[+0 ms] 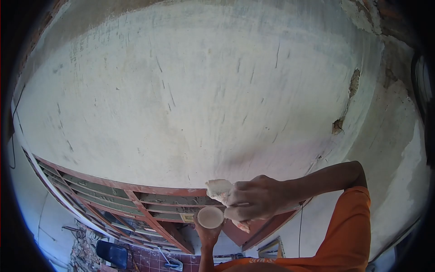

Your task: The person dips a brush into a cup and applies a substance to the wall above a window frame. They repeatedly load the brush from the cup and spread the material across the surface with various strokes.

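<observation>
My left hand (207, 233) is wrapped round a small round cup (210, 217), held low in front of me with its mouth facing up. Something pale and smooth shows inside the cup. Just to the right and slightly higher, my right hand (258, 197) is closed on a crumpled whitish cloth (219, 189). One end of the cloth sticks out past the fingers to the left, and a pinkish-patterned corner hangs below the hand. Behind both hands rises a large pale wall (181, 99) with dark streaks and scratches.
Below the wall runs a reddish-brown wooden frame (131, 195) with slats. Two broken holes (337, 126) mark the wall at right. On the tiled floor (147, 260) stand a dark blue chair (111, 254) and a dustpan (174, 264), with rubble (86, 242) at left.
</observation>
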Motion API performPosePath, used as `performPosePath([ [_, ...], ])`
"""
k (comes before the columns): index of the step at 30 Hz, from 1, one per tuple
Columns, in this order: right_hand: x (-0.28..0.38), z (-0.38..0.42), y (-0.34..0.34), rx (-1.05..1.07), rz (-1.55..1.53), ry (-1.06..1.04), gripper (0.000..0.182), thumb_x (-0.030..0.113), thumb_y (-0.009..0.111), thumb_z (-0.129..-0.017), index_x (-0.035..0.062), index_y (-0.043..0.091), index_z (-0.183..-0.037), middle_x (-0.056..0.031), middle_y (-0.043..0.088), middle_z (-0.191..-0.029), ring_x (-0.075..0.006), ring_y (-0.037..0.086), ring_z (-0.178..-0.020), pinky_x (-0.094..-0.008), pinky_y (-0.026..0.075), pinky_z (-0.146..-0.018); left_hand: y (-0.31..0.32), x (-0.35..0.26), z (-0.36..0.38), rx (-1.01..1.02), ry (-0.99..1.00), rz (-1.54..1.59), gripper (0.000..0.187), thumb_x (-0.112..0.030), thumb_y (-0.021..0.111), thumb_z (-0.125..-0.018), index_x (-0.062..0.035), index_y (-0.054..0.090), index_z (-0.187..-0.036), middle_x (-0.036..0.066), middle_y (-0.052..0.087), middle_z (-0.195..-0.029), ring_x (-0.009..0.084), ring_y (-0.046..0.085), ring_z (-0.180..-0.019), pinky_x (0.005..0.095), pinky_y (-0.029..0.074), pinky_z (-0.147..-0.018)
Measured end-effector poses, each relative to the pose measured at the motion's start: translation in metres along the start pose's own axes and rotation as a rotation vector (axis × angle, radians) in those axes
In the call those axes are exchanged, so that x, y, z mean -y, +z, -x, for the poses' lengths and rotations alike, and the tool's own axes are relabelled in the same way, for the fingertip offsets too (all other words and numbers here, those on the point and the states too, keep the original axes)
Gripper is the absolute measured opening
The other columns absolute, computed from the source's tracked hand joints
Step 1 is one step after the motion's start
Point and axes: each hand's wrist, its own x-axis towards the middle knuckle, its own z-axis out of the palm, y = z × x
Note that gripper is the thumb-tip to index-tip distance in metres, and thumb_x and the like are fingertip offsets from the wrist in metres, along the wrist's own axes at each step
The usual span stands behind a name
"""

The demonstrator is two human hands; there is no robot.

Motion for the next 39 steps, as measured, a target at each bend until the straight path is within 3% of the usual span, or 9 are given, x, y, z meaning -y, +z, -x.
performPosePath([
  [2, -0.008, 0.0, 0.011, -0.025, -0.239, 0.193, 0.032, 0.017, 0.08, -0.081, 0.0143, 0.058, -0.105, -0.0029, 0.062, -0.1, -0.0221, 0.069, -0.086, -0.0297, 0.055, -0.053, 0.001, 0.003, -0.001, -0.002, 0.004, -0.016, 0.089, -0.013, 0.093, -0.065, 0.0017, 0.035, -0.131, 0.019, 0.061, -0.12, 0.0296, 0.063, -0.108, 0.0428, 0.05, -0.095],
  [9, -0.049, -0.005, 0.019, -0.04, -0.015, 0.119, 0.039, 0.013, 0.082, -0.076, 0.0125, 0.057, -0.107, -0.0053, 0.063, -0.1, -0.0197, 0.067, -0.081, -0.0306, 0.058, -0.056, 0.002, 0.01, 0.001, 0.009, -0.04, 0.013, 0.086, -0.011, 0.091, -0.065, 0.0019, 0.037, -0.131, 0.019, 0.062, -0.12, 0.03, 0.063, -0.109, 0.0422, 0.049, -0.096],
  [19, -0.115, -0.096, -0.141, -0.282, 0.67, 0.04, 0.02, 0.022, 0.069, -0.093, 0.0093, 0.058, -0.104, -0.0048, 0.062, -0.085, -0.0123, 0.062, -0.06, -0.0264, 0.056, -0.048, -0.007, 0.012, -0.001, -0.023, 0.009, -0.049, 0.091, -0.005, 0.091, -0.063, -0.0002, 0.033, -0.133, 0.018, 0.06, -0.12, 0.0286, 0.062, -0.11, 0.0414, 0.05, -0.096],
  [24, -0.131, -0.133, -0.217, -0.382, 0.453, 0.03, 0.022, 0.016, 0.071, -0.091, 0.0052, 0.057, -0.104, -0.0078, 0.062, -0.083, -0.0199, 0.064, -0.068, -0.0318, 0.053, -0.061, -0.004, 0.013, 0.001, -0.061, 0.006, -0.062, 0.088, -0.012, 0.093, -0.062, 0.0003, 0.039, -0.13, 0.019, 0.063, -0.119, 0.0316, 0.063, -0.11, 0.0439, 0.048, -0.097],
  [27, -0.127, -0.123, -0.233, -0.515, 0.645, -0.039, 0.02, 0.012, 0.071, -0.091, 0.0073, 0.06, -0.107, -0.0079, 0.064, -0.087, -0.0221, 0.065, -0.07, -0.0329, 0.053, -0.062, -0.003, 0.012, 0.002, -0.078, -0.023, -0.058, 0.087, -0.012, 0.093, -0.063, 0.0002, 0.039, -0.13, 0.019, 0.063, -0.118, 0.0316, 0.063, -0.11, 0.044, 0.048, -0.097],
  [29, -0.13, -0.108, -0.242, -0.293, 1.241, -0.18, 0.027, 0.011, 0.074, -0.085, 0.0103, 0.063, -0.11, -0.0065, 0.066, -0.094, -0.0217, 0.066, -0.073, -0.0327, 0.055, -0.063, -0.004, 0.017, 0.002, -0.052, -0.029, -0.048, 0.088, -0.009, 0.092, -0.064, 0.0006, 0.037, -0.131, 0.018, 0.061, -0.12, 0.0297, 0.062, -0.11, 0.0425, 0.048, -0.098],
  [32, -0.137, -0.081, -0.224, -0.141, 1.17, -0.275, 0.033, 0.018, 0.082, -0.082, 0.0051, 0.062, -0.105, -0.0079, 0.067, -0.091, -0.0178, 0.068, -0.072, -0.0307, 0.054, -0.053, -0.004, 0.023, 0.004, -0.029, -0.024, -0.026, 0.087, -0.009, 0.091, -0.065, 0.0007, 0.036, -0.132, 0.018, 0.061, -0.12, 0.0298, 0.062, -0.109, 0.0423, 0.048, -0.098],
  [36, -0.121, -0.05, -0.131, -0.247, 0.901, -0.373, 0.011, 0.021, 0.07, -0.091, 0.0205, 0.059, -0.093, -0.0013, 0.056, -0.086, -0.0115, 0.064, -0.067, -0.0177, 0.051, -0.038, -0.002, 0.023, 0.004, -0.041, 0.005, -0.077, 0.087, -0.011, 0.09, -0.066, 0.0008, 0.037, -0.133, 0.018, 0.061, -0.119, 0.0313, 0.062, -0.108, 0.0434, 0.047, -0.097],
  [39, -0.078, -0.009, -0.068, -0.156, 0.721, -0.291, 0.015, 0.019, 0.069, -0.089, 0.0246, 0.055, -0.09, -0.0021, 0.055, -0.094, -0.016, 0.067, -0.081, -0.0204, 0.061, -0.052, 0.0, 0.011, 0.002, -0.012, 0.005, -0.042, 0.085, -0.004, 0.09, -0.064, 0.0004, 0.037, -0.13, 0.017, 0.06, -0.119, 0.027, 0.061, -0.109, 0.0404, 0.049, -0.096],
])
